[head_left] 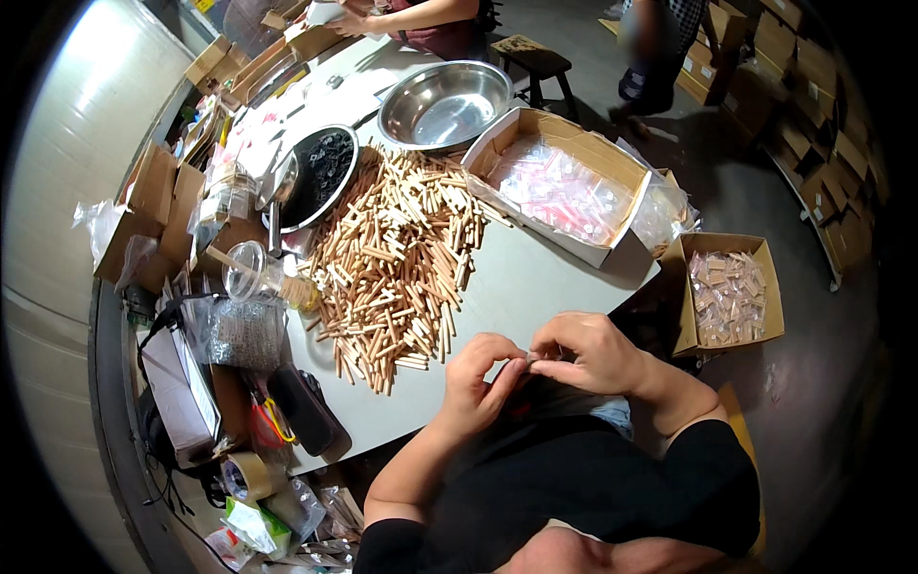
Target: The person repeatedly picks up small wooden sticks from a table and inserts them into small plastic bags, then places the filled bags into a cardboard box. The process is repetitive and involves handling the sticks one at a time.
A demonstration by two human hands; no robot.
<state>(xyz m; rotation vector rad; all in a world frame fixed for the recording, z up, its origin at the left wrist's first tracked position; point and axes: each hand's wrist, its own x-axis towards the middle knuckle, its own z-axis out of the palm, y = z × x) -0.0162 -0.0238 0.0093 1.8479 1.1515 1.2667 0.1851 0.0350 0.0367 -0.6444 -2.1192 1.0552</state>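
A small piece [530, 357], too small to identify, sits between the left hand [477, 374] and the right hand [591, 354], near the table's front edge; thumb and forefinger of each look pinched on it. It seems light, perhaps thin and slippery, best held by its ends. Open tabletop [540, 282] lies ahead, with heaped wooden sticks [406, 258] to the left, a white box [545, 225] beyond and a carton [773, 298] off the right edge.

The wooden sticks [402, 249] are pale tan with some redder brown among them, and the desk [540, 282] is greyish white. The large basin [446, 105] is silver, the wearer's shirt [583, 488] black. A bystander's shirt [692, 23] shows a dark-and-white check.
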